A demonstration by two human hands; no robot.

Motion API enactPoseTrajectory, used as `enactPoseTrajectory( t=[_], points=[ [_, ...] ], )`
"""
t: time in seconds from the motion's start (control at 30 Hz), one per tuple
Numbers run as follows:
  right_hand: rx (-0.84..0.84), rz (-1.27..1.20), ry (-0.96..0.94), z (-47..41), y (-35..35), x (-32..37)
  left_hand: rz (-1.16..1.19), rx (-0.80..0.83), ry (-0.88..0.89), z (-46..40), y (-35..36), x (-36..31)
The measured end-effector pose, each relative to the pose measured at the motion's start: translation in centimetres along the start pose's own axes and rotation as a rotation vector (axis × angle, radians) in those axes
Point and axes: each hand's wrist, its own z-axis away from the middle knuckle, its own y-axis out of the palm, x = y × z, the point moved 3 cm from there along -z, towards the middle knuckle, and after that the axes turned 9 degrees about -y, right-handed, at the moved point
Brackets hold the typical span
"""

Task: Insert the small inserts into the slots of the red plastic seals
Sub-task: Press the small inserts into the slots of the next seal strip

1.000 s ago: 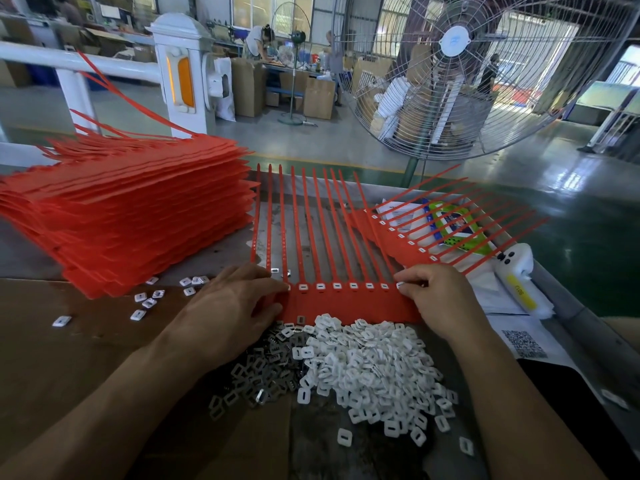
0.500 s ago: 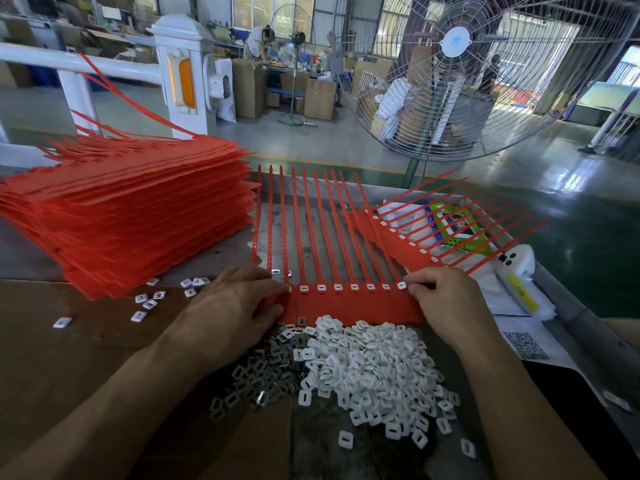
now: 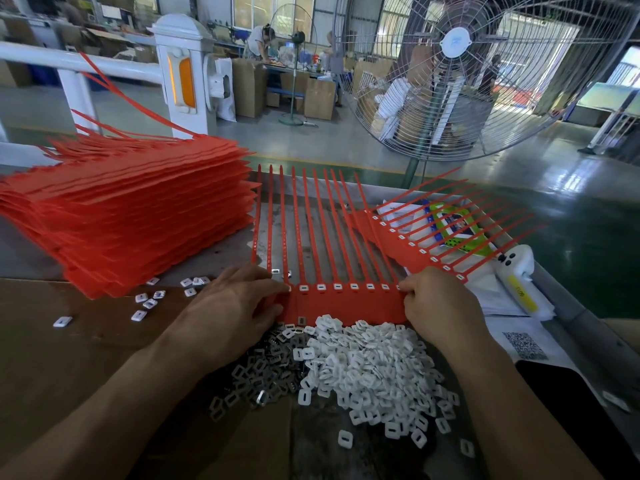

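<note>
Head view: the red seal strip (image 3: 346, 301) lies flat on the counter (image 3: 69, 341), its thin, ribbed tails fanning away. The left hand (image 3: 235, 303) rests spread on its left end; the right hand (image 3: 440, 306) pinches the right edge, fingers curled. White inserts (image 3: 363, 362) — small, hard, slotted squares — are heaped just before the strip. Likely risks: the slick strip skidding under a push, or a seated insert popping out — a loose one could also scatter off the heap.

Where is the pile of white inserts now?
In the head view, the pile of white inserts lies low in the middle, between both forearms, just below the red seal strip.
</note>
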Motion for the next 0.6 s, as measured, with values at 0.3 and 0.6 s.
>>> enactPoseTrajectory(
  t=[0.3,0.6],
  points=[
    [0.028,0.195,0.050,0.1,-0.8,2.2,-0.006,0.000,-0.006,0.2,-0.2,-0.2],
    [-0.212,-0.109,0.083,0.6,0.5,0.6,0.002,-0.015,-0.014,0.1,-0.1,-0.2]
  ],
)
